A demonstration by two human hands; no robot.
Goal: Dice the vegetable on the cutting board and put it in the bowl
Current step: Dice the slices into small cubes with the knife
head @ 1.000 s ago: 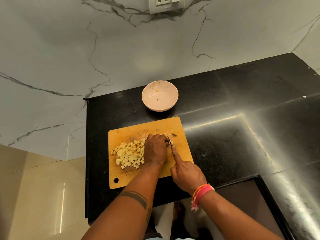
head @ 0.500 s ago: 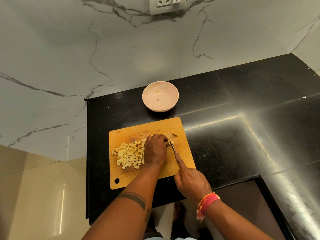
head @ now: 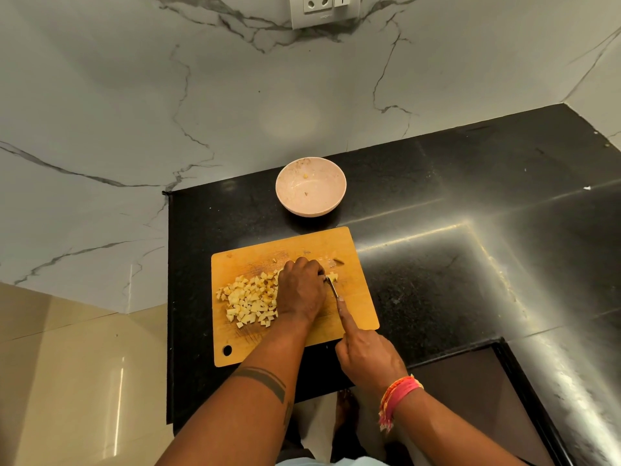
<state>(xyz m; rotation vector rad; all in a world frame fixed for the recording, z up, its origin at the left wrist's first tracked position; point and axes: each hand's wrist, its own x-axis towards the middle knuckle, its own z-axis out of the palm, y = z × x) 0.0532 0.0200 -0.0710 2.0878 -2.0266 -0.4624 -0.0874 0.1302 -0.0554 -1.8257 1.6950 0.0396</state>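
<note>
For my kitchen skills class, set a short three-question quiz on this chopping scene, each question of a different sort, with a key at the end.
1. True or false: the pile of diced pieces already lies in the pink bowl.
2. Which hand holds the knife? A) left hand B) right hand C) neither
3. Fill in: the bowl stands on the black counter, just beyond the far edge of the ______.

Key
1. False: the pile lies on the cutting board; the bowl holds only a few scraps.
2. B: the right hand grips it, forefinger along the blade; the left hand steadies the vegetable.
3. Cutting board.
</note>
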